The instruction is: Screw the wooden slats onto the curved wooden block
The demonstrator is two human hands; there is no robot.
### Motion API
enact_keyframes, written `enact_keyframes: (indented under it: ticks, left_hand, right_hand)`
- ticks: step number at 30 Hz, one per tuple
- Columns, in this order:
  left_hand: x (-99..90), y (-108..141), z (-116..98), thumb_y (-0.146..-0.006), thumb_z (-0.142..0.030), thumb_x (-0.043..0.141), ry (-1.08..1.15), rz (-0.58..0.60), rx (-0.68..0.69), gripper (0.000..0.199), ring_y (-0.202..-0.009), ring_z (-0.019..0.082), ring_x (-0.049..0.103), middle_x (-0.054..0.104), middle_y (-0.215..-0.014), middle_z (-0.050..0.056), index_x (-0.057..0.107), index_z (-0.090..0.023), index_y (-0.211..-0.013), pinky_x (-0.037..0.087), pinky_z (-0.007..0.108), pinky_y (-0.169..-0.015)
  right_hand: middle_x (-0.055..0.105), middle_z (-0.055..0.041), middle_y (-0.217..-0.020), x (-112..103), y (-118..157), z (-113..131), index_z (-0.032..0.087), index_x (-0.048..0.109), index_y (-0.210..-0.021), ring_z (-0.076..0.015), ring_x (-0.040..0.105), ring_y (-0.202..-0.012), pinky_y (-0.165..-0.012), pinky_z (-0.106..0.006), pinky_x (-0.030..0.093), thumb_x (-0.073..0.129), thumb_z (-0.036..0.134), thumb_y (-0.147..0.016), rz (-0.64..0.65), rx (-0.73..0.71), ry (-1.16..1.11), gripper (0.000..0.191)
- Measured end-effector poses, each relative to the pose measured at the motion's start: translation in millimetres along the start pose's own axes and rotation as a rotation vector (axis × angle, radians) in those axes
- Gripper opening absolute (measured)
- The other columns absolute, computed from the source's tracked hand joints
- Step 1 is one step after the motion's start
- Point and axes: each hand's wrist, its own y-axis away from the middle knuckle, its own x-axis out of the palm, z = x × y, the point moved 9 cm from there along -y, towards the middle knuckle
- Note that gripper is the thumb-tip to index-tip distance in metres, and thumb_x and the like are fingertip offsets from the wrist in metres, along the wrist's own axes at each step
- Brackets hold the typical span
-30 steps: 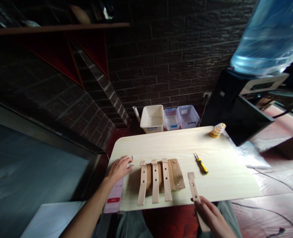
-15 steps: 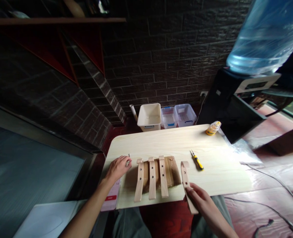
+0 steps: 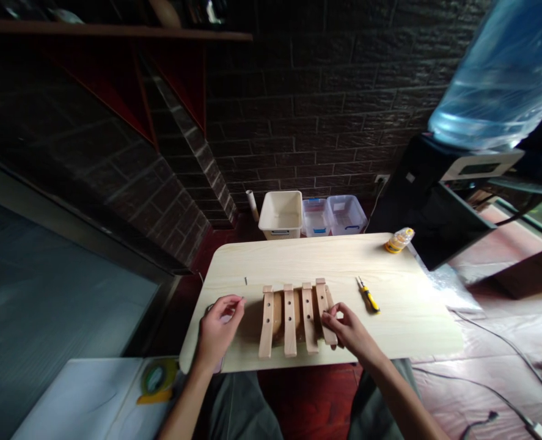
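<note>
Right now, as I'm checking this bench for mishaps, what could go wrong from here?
The rightmost wooden strip, held by the right hand, lies close to its neighbour, so it might nudge that one sideways.

The small screw-like piece lies loose on the table just beyond the left hand, which could knock it away.

The bottle stands near the far edge; a bump might tip it off.

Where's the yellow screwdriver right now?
In the head view, the yellow screwdriver lies on the right side of the table, beyond the right hand and right of the four wooden pieces.
</note>
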Motion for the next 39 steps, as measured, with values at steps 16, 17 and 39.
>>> enact_keyframes:
  ticks: [16,17,39]
  left_hand:
    - [24.4,46.5,-56.4,-0.086,-0.036,0.063,0.092,0.052,0.018,0.018,-0.081,0.018,0.067,0.071,-0.09,0.004,0.065,-0.02,-0.095,0.055,0.027,-0.075]
    - [28.3,50.5,-67.6,-0.086,-0.035,0.063,0.098,0.056,0.033,0.016,-0.081,0.017,0.067,0.071,-0.089,0.004,0.065,-0.021,-0.094,0.055,0.027,-0.074]
    - [107.1,118.7,-183.7,-0.09,-0.028,0.06,-0.027,0.474,0.353,0.02,-0.092,0.017,0.069,0.072,-0.104,0.003,0.064,-0.027,-0.109,0.057,0.03,-0.088]
  right_hand:
    - [0.064,0.0002,-0.065,-33.2,35.8,19.0,0.022,0.051,-0.09,-0.0166,0.059,-0.054,-0.053,-0.028,0.045,0.051,0.067,-0.083,-0.158,-0.091,0.395,0.045]
    - [0.065,-0.0014,-0.067,-39.0,44.2,26.1,0.022,0.052,-0.091,-0.0173,0.06,-0.057,-0.056,-0.029,0.045,0.051,0.067,-0.084,-0.223,-0.126,0.41,0.045]
    - [0.07,-0.0063,-0.095,-4.7,125.4,84.0,0.022,0.07,-0.098,-0.0208,0.063,-0.086,-0.077,-0.029,0.049,0.059,0.042,-0.089,0.032,-0.33,0.261,0.024]
